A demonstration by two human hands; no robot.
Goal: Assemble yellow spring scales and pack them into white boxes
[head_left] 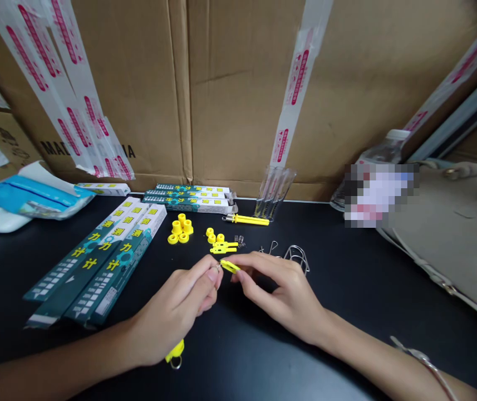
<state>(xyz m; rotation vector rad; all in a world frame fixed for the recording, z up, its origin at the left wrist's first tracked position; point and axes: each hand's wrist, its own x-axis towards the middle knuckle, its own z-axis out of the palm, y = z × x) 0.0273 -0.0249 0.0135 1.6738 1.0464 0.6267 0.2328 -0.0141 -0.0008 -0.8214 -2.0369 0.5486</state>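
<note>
My left hand is closed, its thumb and forefinger pinched on something tiny at the end of a small yellow plastic piece. My right hand pinches that same yellow piece from the right side. Both hands hover just above the black tabletop. Under my left wrist lies a yellow part with a metal ring. Just beyond the hands lie more yellow plastic pieces, yellow caps, a small spring and bent wire hooks.
Green and white flat boxes lie at the left, more at the back. A yellow rod and clear tubes stand by the cardboard wall. A blue packet is far left, a beige bag and a bottle right.
</note>
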